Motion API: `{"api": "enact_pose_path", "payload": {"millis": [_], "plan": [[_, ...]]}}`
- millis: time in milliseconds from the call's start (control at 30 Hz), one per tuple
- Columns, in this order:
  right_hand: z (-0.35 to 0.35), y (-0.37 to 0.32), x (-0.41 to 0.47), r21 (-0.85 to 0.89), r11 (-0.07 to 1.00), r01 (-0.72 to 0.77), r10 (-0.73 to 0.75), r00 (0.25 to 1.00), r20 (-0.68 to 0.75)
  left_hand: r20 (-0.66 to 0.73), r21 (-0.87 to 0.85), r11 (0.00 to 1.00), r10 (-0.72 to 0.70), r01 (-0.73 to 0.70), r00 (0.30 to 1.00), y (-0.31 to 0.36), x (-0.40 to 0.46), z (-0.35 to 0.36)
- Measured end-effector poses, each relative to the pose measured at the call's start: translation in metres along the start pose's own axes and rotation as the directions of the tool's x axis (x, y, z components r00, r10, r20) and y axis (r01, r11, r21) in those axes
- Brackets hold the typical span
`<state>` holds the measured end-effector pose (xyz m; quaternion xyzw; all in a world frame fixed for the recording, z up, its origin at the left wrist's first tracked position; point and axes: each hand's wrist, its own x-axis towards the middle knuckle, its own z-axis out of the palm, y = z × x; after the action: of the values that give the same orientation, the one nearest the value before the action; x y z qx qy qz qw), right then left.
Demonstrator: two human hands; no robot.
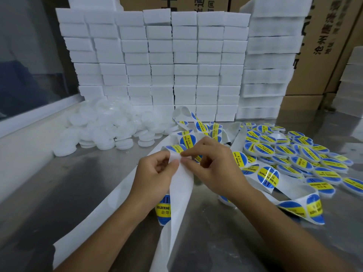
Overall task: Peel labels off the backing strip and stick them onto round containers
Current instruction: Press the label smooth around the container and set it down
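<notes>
Closest to me, the spent white backing strip [177, 193] hangs down between my forearms and trails off over the steel table [68, 183]. Just behind it sits a label reading "SOLDERING" with Chinese characters beneath, blue and yellow, partly hidden by the strip.

My left hand [155, 173] has its fingers curled, pinching the strip at its upper bend. My right hand [212, 163] meets it there, thumb and forefinger nipped together at the edge of the next label [176, 148], which lies just beyond the strip's bend. I judge I'm at the peeling step: the label's edge is being lifted, not yet free. Next I need to draw it cleanly off without curling it, then fetch a bare container.

Right of the strip, loops of unpeeled labels read "SOLDERING PASTE". Farther right of those lies a heap of labelled containers [298, 156], same wording on their tops. Left of the strip and farther back, the plain white containers [110, 130] wait in a pile. Behind everything, stacked white foam blocks [176, 61] and cardboard cartons [324, 46] printed with Chinese characters I can't fully read.
</notes>
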<state>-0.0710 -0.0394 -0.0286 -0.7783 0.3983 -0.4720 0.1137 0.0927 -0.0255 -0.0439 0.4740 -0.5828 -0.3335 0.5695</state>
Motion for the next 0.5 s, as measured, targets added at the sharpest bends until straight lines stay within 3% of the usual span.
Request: {"api": "enact_pose_path", "payload": {"millis": [233,500], "plan": [[-0.0002,-0.0026,-0.0011,-0.204,0.961,0.184,-0.186,0.983,0.013,0.082,0.141,0.980,0.127,-0.137,0.989,0.0005,-0.0029,0.0010],[0.0001,-0.0053,-0.0022,-0.254,0.949,0.186,-0.182,0.982,0.038,0.108,0.272,0.941,0.175,-0.199,0.979,0.0036,-0.0047,0.0008]]}}
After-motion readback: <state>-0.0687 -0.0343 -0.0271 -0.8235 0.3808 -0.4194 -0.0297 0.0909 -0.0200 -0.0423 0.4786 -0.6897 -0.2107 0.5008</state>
